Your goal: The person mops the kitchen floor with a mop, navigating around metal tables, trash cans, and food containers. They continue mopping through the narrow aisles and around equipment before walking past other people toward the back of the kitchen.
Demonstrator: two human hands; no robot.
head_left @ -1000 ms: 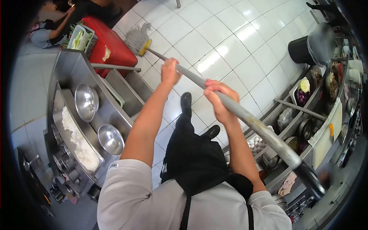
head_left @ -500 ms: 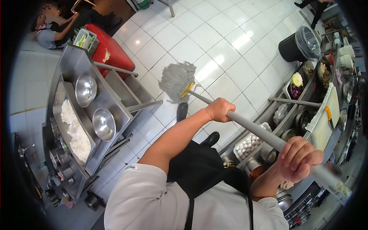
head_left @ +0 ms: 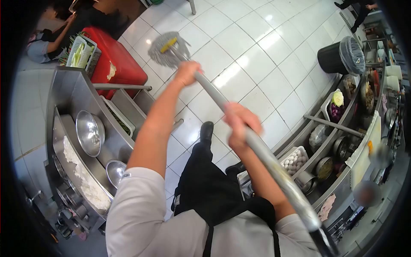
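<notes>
A mop point(head_left: 167, 53) with grey strings and a yellow clamp rests on the white tiled floor at the upper middle. Its long grey handle slants down to the lower right, past my body. My left hand point(head_left: 188, 73) is wrapped round the handle close to the mop head, with that arm stretched far forward. Further back along the same handle, my right hand point(head_left: 241, 122) grips it, slightly smeared by motion. The handle's near end is dark and blurred.
At left, a steel counter point(head_left: 60, 94) holds metal bowls; a red bin point(head_left: 124, 64) stands beyond it. The right counter's shelf bears a basket of eggs point(head_left: 294, 161). A black trash bin point(head_left: 332, 59) stands at upper right. Another person point(head_left: 43, 47) is at upper left.
The mop head has moved forward and left across the floor. Both hands have gone the same way with the handle, and my right hand has come in from the right side.
</notes>
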